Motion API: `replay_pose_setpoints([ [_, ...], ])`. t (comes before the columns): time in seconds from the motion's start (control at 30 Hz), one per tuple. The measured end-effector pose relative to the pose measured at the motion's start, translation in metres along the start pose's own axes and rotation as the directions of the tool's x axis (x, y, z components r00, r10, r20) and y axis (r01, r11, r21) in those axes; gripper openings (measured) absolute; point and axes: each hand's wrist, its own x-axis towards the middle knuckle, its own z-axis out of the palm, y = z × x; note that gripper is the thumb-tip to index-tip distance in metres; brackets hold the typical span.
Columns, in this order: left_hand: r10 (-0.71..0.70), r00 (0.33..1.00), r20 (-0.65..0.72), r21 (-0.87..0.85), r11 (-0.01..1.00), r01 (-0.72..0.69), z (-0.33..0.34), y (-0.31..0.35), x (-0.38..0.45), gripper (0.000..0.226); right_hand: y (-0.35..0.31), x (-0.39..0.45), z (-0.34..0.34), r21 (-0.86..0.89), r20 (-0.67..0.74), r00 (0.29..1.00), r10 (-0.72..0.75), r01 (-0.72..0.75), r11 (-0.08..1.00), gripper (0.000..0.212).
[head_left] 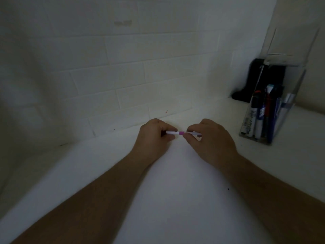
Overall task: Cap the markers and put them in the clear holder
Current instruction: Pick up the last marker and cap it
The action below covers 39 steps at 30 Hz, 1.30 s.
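Two bare hands were in view, a left hand and a right hand. Between them they held one slim white marker with a purple band. One white bench carried everything. One clear holder stood on it at the right, packed with roughly six to eight capped markers; the exact number could not be told because they overlapped. One dark object, too dim to identify, stood behind the holder.
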Motion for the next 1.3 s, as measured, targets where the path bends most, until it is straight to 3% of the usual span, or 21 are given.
replay_pose_setpoints([
  [0.23,0.097,0.995,0.028,0.064,0.993,-0.098,0.002,0.006,-0.003,0.017,-0.006,-0.004,-0.002,-0.02,-0.014,0.999,-0.037,0.037,0.999,0.018],
  [0.4,0.058,0.998,0.016,0.033,0.998,-0.059,0.002,0.005,-0.002,0.012,-0.007,-0.005,-0.005,-0.012,-0.001,0.999,-0.049,0.049,0.999,0.018],
  [0.7,0.149,0.989,0.001,0.037,0.988,-0.149,0.004,0.002,-0.004,0.013,-0.006,-0.008,-0.001,-0.011,0.018,0.996,-0.091,0.091,0.996,0.03],
  [0.93,0.122,0.991,0.062,0.077,0.989,-0.127,0.006,0.0,-0.005,0.011,0.001,-0.007,0.001,0.052,0.068,0.993,-0.097,0.094,0.994,0.024],
  [1.03,0.099,0.994,0.043,0.083,0.991,-0.102,0.005,0.003,-0.005,0.012,0.002,-0.004,0.005,0.131,0.084,0.994,-0.065,0.054,0.99,0.031],
  [1.13,0.032,0.999,-0.026,-0.021,0.999,-0.032,0.003,0.008,-0.007,0.021,-0.002,-0.003,0.006,0.093,0.13,0.992,0.008,-0.02,0.995,0.037],
  [1.23,-0.08,0.995,-0.066,-0.164,0.984,0.068,-0.001,0.014,-0.011,0.037,-0.005,-0.002,-0.002,0.024,0.088,0.992,0.087,-0.089,0.996,0.027],
  [1.3,-0.098,0.994,-0.043,-0.134,0.987,0.091,-0.002,0.015,-0.014,0.035,-0.006,0.001,-0.017,0.085,0.053,0.992,0.111,-0.115,0.99,0.021],
])
